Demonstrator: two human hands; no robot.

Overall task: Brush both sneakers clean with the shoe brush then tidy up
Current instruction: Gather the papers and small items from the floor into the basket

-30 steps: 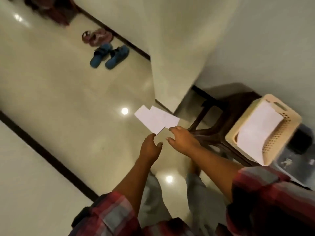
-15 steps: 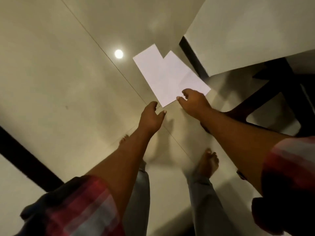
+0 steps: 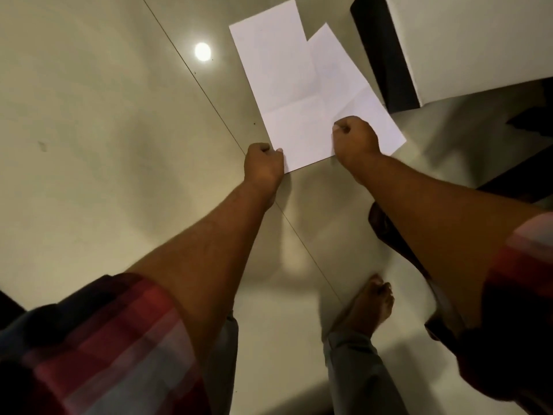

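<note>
Paper sheets (image 3: 299, 85) pinched by left hand (image 3: 263, 164) and right hand (image 3: 356, 139), dark skirting (image 3: 386, 55) just beside

Single head-worn view, looking steeply down at the floor (image 3: 89, 121).

The wide-angle camera sits above the person's shoulders and faces almost straight down, tipped slightly forward. Both forearms enter from the near corners and reach the left hand (image 3: 263, 164) and right hand (image 3: 357, 140) at mid-frame, close beneath the lens. The white paper (image 3: 299, 85) occupies the far centre. A bare foot (image 3: 368, 304) marks the near right. Dark skirting (image 3: 386, 55) and a wall (image 3: 478, 40) close the far right corner.
</note>
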